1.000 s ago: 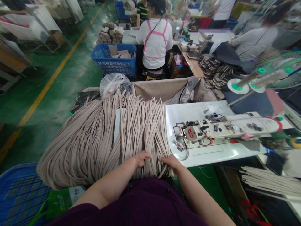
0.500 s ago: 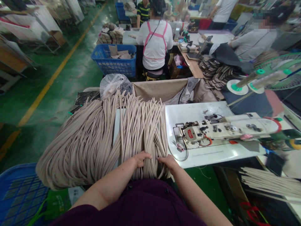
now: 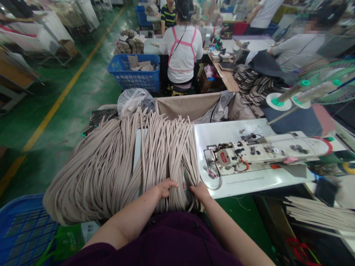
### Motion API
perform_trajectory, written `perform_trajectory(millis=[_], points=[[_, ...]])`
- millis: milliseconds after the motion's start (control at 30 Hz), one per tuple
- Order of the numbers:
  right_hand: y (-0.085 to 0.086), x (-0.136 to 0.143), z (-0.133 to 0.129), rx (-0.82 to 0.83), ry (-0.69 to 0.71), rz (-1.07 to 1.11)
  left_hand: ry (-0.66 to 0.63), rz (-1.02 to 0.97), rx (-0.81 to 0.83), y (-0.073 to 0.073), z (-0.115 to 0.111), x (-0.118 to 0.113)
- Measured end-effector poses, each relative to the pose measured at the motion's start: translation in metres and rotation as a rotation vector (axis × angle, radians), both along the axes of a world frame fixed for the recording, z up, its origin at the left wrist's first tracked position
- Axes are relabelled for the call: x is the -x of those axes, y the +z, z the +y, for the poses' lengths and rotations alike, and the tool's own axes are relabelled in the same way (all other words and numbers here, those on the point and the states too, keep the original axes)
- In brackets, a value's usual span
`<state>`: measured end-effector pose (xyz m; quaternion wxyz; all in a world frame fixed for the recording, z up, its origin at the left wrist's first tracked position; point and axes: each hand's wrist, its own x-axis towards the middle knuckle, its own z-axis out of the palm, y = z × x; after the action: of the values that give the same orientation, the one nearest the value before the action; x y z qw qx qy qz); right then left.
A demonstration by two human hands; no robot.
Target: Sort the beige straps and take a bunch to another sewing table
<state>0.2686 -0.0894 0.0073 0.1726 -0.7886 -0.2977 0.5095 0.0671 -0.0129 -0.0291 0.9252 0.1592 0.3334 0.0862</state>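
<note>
Head view, left to right: a thick heap of beige strips [image 3: 91,173] bulges toward the near side, left of both hands. Beside it, past a sliver of pale surface, a second bunch of strips [image 3: 158,147] runs from the far side to the person's body. The left hand [image 3: 168,187] lies on this bunch, thumb stretched rightward across the strips; its fingertips are hidden, so I cannot tell how tightly they close. Some strips pass between the two hands, and a small gap opens just right of them. The right hand [image 3: 200,190] touches the strips at the bunch's right edge, thumb pointing left, fingers out of sight, their grip unclear. Further right, scissors [image 3: 212,172] lie beside a sewing machine [image 3: 257,151].
</note>
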Motion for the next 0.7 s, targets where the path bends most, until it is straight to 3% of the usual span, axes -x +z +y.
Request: perform_trajectory(millis=[233, 700], points=[[0.002, 0.016, -0.004, -0.002, 0.171, -0.368, -0.006, -0.006, -0.006, -0.001, 0.0, 0.001], [0.013, 0.001, -0.008, -0.158, 0.167, -0.449, -0.001, 0.007, 0.013, -0.005, -0.001, 0.001]])
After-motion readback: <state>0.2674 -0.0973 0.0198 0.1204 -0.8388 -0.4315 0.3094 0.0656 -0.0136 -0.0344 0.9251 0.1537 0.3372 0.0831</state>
